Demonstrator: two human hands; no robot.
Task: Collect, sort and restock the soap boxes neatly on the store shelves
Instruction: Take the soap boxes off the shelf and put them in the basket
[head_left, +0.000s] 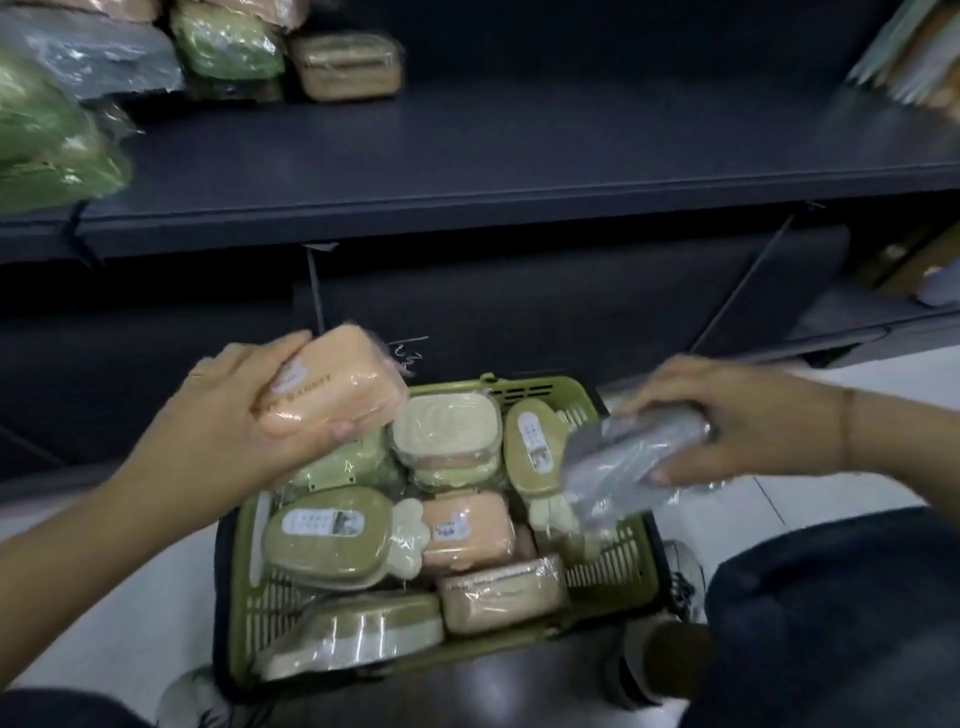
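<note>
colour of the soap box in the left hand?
Peach-orange, wrapped in clear plastic: the soap box gripped by the left hand, head view.

Blurred green soap boxes, partly beyond the left edge; smeared grey box.

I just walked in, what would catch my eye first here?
Two hands hover over a green basket on the floor, crammed with wrapped soap boxes. The left hand grips an orange soap box; the right hand holds a grey soap box. Behind runs a dark shelf, a brown soap box among others at its far left.
</note>
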